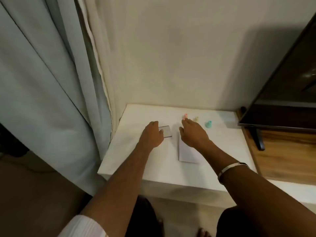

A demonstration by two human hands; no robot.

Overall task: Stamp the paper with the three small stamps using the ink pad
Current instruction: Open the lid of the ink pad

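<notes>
A small square ink pad [166, 131] lies on the white table [171, 170]. My left hand [152, 134] curls over its left edge and holds it down. A white sheet of paper [185, 153] lies to the right of the pad, partly under my right wrist. Three small stamps stand in a row near the wall: pink [185, 115], pale yellow [196, 119] and teal [208, 124]. My right hand [194, 132] stretches over the top of the paper with fingers apart. Its fingertips reach the foot of the pink stamp without closing around it.
A grey curtain [51, 100] hangs at the left, close to the table's edge. A dark television [282, 93] on a stand sits on a wooden cabinet [282, 156] at the right. The wall runs right behind the stamps.
</notes>
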